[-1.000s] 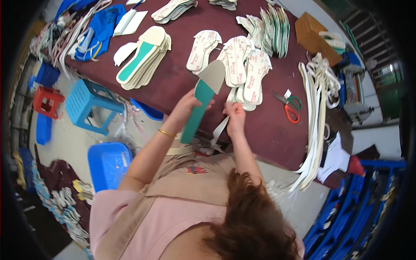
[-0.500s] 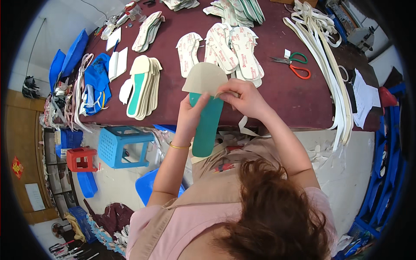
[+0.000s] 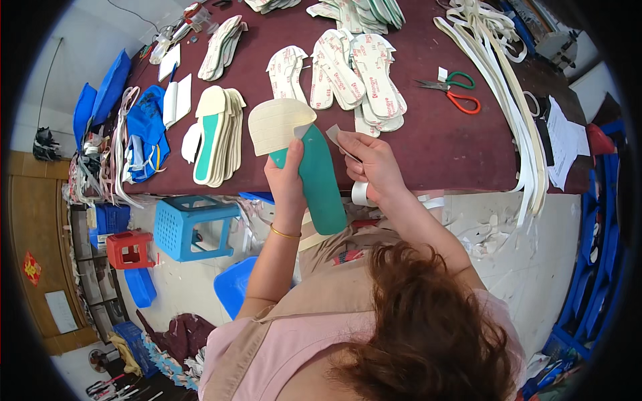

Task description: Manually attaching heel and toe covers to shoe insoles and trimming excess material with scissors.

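My left hand is closed on a green insole with a cream fabric toe piece at its far end. The thumb presses on the green face, and the insole tilts with its heel toward my lap. A small grey flap stands up at the corner of the toe piece. Just right of the insole, my right hand pinches a thin pale strip, apart from the insole. A curl of white band shows by my right wrist; how it is held there is hidden.
On the dark red table lie stacked cream-and-green insoles, printed white insole pieces, scissors with red and green handles, and long white strips. A blue stool stands below the table's left side.
The insole has turned, its toe end moving left and its heel right. My right hand has come away from the toe piece with a pale strip, and the grey flap now stands up.
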A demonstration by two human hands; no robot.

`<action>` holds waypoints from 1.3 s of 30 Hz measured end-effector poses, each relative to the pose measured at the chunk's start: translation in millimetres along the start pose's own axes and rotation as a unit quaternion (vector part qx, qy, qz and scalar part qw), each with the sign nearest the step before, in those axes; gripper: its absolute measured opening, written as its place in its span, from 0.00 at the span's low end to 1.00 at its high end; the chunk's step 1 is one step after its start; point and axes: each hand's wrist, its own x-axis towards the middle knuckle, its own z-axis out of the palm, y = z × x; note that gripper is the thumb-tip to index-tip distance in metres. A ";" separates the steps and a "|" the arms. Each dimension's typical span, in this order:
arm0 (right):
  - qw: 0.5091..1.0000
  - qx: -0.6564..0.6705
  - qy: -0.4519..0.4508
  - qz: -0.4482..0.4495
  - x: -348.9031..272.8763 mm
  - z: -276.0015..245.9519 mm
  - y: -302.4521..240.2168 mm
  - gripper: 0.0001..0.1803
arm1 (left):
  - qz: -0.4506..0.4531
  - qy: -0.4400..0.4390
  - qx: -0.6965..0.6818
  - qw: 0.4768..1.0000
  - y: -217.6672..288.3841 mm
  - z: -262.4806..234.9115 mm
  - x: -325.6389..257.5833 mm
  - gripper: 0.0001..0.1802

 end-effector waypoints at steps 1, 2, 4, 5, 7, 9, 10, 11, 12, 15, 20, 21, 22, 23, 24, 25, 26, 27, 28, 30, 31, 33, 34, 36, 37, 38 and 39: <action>1.000 -0.012 0.001 0.007 0.0 2.6 -0.6 0.11 | 0.015 -0.004 -0.008 1.000 -0.9 -1.8 0.2 0.14; 1.000 -0.025 0.002 0.015 0.3 5.0 -0.8 0.11 | 0.031 -0.007 -0.016 0.999 -1.6 -3.6 0.4 0.14; 0.999 -0.025 0.007 0.031 4.8 3.9 0.3 0.10 | 0.047 0.000 0.014 0.999 -6.4 -5.1 1.9 0.14; 0.999 -0.027 0.011 0.045 6.7 3.6 0.5 0.09 | 0.064 0.006 0.043 0.997 -7.8 -5.3 2.6 0.14; 0.998 -0.057 0.002 0.030 6.7 3.5 -0.5 0.08 | 0.067 0.001 0.040 0.997 -8.9 -6.7 0.0 0.14; 0.996 -0.086 -0.006 0.012 9.2 -0.5 1.0 0.07 | 0.068 -0.007 0.036 0.997 -5.1 -5.0 -2.6 0.14; 0.954 -0.238 -0.044 -0.177 13.3 -5.9 4.9 0.07 | 0.042 -0.028 -0.005 0.999 1.6 -0.3 -4.3 0.13; 0.853 -0.375 -0.078 -0.355 16.5 -9.8 5.9 0.06 | 0.015 -0.049 -0.045 0.998 5.2 2.8 -4.4 0.13; 0.853 -0.375 -0.077 -0.355 18.0 -8.8 -0.1 0.06 | 0.015 -0.049 -0.044 0.998 1.7 1.5 -3.0 0.13; 0.728 -0.509 -0.176 -0.423 21.1 -4.1 -24.5 0.07 | 0.014 -0.095 -0.053 0.994 -5.0 1.5 -5.3 0.18; 0.918 -0.336 -0.146 -0.150 18.4 -9.8 -6.3 0.13 | 0.059 -0.059 -0.048 0.995 14.8 14.6 -0.8 0.14; 0.969 -0.214 -0.113 -0.052 12.4 -11.8 5.6 0.14 | 0.056 -0.062 -0.049 0.995 15.7 19.2 0.5 0.14; 0.958 -0.244 -0.090 -0.118 1.1 -0.4 8.5 0.13 | 0.081 -0.044 -0.023 0.995 19.8 22.4 1.6 0.14; 0.958 -0.244 -0.093 -0.118 5.6 0.3 7.5 0.13 | 0.106 -0.026 0.003 0.994 22.0 24.2 3.5 0.14; 0.899 -0.355 -0.086 -0.241 8.5 -0.6 7.8 0.12 | 0.102 -0.028 0.005 0.994 22.6 22.9 6.1 0.14; 0.811 -0.457 -0.076 -0.357 11.6 -0.8 6.4 0.12 | 0.063 -0.058 0.020 0.996 23.2 20.8 11.6 0.16; 0.836 -0.451 -0.119 -0.289 11.8 -4.4 -2.7 0.12 | 0.024 -0.089 0.034 0.995 24.0 19.3 13.0 0.17; 0.835 -0.450 -0.117 -0.294 17.6 -0.6 -14.0 0.12 | 0.026 -0.094 0.035 0.995 26.3 24.3 16.1 0.17; 0.873 -0.406 -0.136 -0.235 17.7 3.7 -25.9 0.14 | 0.012 -0.105 0.028 0.994 30.1 32.6 13.1 0.17; 0.859 -0.433 -0.127 -0.243 20.0 16.1 -48.1 0.18 | -0.001 -0.118 0.024 0.993 30.8 37.3 10.3 0.18; 0.859 -0.431 -0.128 -0.246 23.5 18.2 -50.3 0.18 | -0.018 -0.134 0.063 0.989 26.6 33.6 10.5 0.18; 0.827 -0.441 -0.082 -0.339 32.5 18.9 -52.3 0.18 | -0.034 -0.144 0.082 0.986 3.3 28.8 5.0 0.14; 0.776 -0.444 -0.072 -0.443 38.5 15.8 -48.7 0.16 | -0.008 -0.111 0.077 0.991 -0.7 32.5 0.5 0.14; 0.845 -0.376 -0.091 -0.369 32.7 12.6 -35.0 0.14 | 0.005 -0.097 0.039 0.994 2.5 31.9 2.3 0.15; 0.900 -0.303 -0.115 -0.290 27.2 12.7 -32.9 0.13 | -0.005 -0.117 0.005 0.993 10.4 33.8 7.9 0.16; 0.899 -0.318 -0.110 -0.279 22.6 12.5 -38.5 0.11 | 0.004 -0.141 -0.038 0.989 13.5 42.2 9.9 0.19; 0.899 -0.319 -0.108 -0.279 19.0 15.3 -45.6 0.11 | 0.002 -0.142 -0.039 0.989 17.4 53.8 10.4 0.19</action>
